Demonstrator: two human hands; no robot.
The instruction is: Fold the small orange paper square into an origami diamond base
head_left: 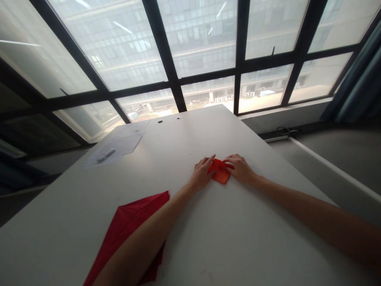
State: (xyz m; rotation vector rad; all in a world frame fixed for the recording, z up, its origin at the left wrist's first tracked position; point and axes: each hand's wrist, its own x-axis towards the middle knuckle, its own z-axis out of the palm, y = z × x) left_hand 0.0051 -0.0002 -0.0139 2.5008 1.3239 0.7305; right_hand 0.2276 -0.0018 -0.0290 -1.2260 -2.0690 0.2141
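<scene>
A small folded piece of orange-red paper (220, 173) lies flat on the white table (190, 246), between my two hands. My left hand (201, 174) holds its left side, with the thumb over the near-left edge and the index finger at the far-left corner. At the right side, my right hand (240, 169) has its fingertips closed on the far-right edge and corner. Part of the paper is covered by the fingers. Under my left forearm, a larger sheet of dark red paper (133, 214) with creases is partly hidden.
White papers (131, 143) lie at the table's far left, with a small greyish object (106, 155) on them. Two dark round holes (160, 122) sit near the far edge. Large black-framed windows (202, 35) stand beyond; a blue curtain (354, 87) hangs at right.
</scene>
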